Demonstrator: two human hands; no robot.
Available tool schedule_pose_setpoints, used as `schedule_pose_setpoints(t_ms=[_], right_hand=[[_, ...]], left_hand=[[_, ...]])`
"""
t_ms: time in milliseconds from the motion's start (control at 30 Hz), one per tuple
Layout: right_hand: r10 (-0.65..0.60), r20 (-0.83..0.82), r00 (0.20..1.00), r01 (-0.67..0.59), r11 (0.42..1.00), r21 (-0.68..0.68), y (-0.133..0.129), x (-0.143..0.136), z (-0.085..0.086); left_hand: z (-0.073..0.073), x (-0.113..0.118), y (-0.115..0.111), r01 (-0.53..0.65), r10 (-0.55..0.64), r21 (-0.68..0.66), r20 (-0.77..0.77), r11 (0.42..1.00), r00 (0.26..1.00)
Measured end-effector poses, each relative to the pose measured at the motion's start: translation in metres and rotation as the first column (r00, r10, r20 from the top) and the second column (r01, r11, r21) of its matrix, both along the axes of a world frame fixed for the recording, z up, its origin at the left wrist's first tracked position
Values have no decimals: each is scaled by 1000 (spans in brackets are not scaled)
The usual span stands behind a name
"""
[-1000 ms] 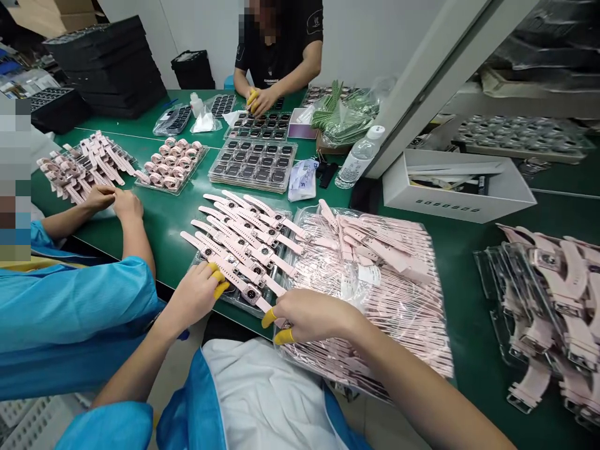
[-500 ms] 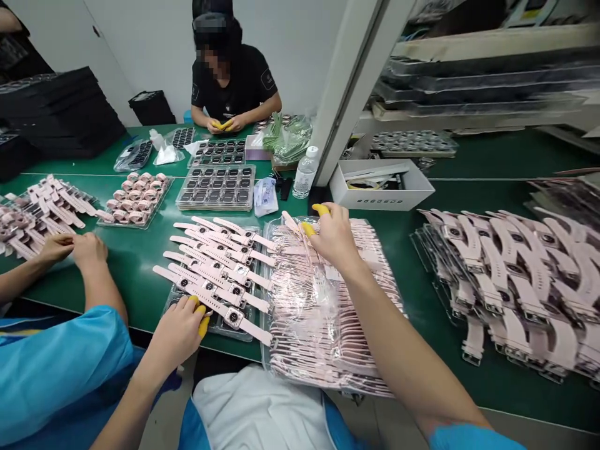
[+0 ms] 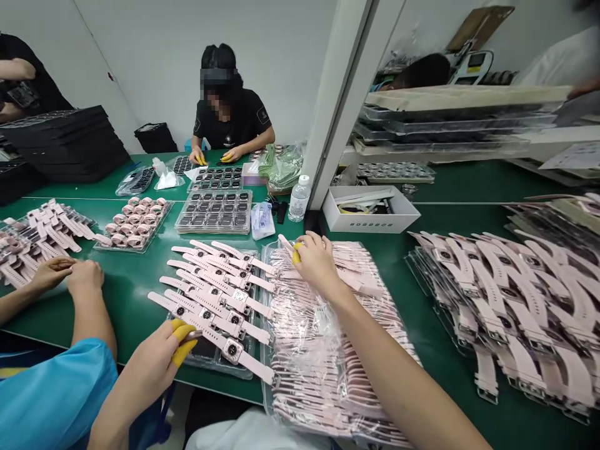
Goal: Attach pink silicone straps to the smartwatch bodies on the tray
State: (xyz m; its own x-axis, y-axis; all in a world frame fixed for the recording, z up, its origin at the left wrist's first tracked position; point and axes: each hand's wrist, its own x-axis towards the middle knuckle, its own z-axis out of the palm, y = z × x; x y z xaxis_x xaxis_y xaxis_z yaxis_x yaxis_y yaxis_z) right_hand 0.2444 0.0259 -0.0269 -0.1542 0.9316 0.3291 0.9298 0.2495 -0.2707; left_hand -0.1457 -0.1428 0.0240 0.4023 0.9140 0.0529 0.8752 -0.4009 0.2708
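Note:
My left hand [image 3: 154, 359], with yellow finger cots, pinches a small watch case [image 3: 195, 335], mostly hidden by the fingertips. It hovers over the near left corner of a clear tray [image 3: 213, 359]. Across that tray lie several rows of watches with pale pink straps [image 3: 232, 351], dark sensor backs up. My right hand [image 3: 319, 262] is closed on a pink watch strap [image 3: 284, 244] at the far left of a tray packed with straps in clear wrapping [image 3: 304, 350]. The right hand's fingertips are partly hidden.
More strapped watches [image 3: 506, 281] lie piled on trays to the right. A white box [image 3: 370, 212] and a water bottle [image 3: 299, 199] stand behind the strap tray. At left, a co-worker's hands [image 3: 77, 275] rest near coiled watches [image 3: 135, 222]; another person [image 3: 234, 119] sits opposite.
The view has shifted. My left hand has drawn back from the watch rows, with the watch case now showing. My right hand has turned at the straps. The person opposite has moved their hands apart.

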Motion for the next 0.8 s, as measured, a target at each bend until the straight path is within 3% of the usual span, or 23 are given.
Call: schedule_pose_setpoints(t_ms=[67,167,267,333,400,467,567,633,700,800], right_hand=[[21,-103,995,-14,998,63,-6,0,13],[42,-351,935,4,991,131,-16,-3,28],[58,-684,728,-40,998,42,-23,-11,30],[17,-863,505,-139,988,-62,-25,-16,28],[-17,-953,302,-256,962,-98,-26,-21,28],[-8,-981,194,-365,928,-80,-29,-25,30],[-18,-989,146,-494,865,-89,-33,-30,32],[-59,-986,154,-548,825,-135,-35,-37,28],[-103,-975,195,-553,810,-196,-36,-45,20],[-197,-948,249,-481,825,-298,-37,-57,8]], left_hand=[[15,11,13,-5,3,22,76,1000,997],[38,45,45,36,-34,-5,203,999,978],[48,88,89,115,-86,-54,379,992,921],[40,115,122,123,-67,-84,485,989,872],[19,136,152,101,-1,-126,620,987,785],[-7,151,174,54,139,-229,744,972,654],[-39,160,187,7,357,-402,819,915,450],[-51,162,186,26,415,-457,831,889,371],[-58,163,181,68,421,-468,842,881,338],[-63,164,174,117,369,-436,854,892,368]])
